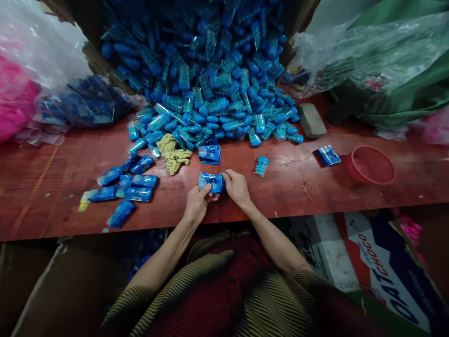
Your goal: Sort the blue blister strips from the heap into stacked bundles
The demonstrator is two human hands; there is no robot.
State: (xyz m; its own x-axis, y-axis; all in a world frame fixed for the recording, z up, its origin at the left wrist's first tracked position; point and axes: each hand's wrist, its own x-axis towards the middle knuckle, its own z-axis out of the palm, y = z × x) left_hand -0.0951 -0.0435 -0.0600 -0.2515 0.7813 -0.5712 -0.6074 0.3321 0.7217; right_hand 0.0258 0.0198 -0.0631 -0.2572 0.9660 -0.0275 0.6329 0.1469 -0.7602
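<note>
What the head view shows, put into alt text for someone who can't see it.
A person's left hand holds a blue packet, right hand at its edge, over a red table. Beyond lies a heap of clear-and-blue containers; plump blue packets lie at left, a red basket at right.

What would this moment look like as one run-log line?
left grip: holding blue packet | right grip: at packet's right end | beyond: flat blue packets | right: clear-sided container on red table
</note>
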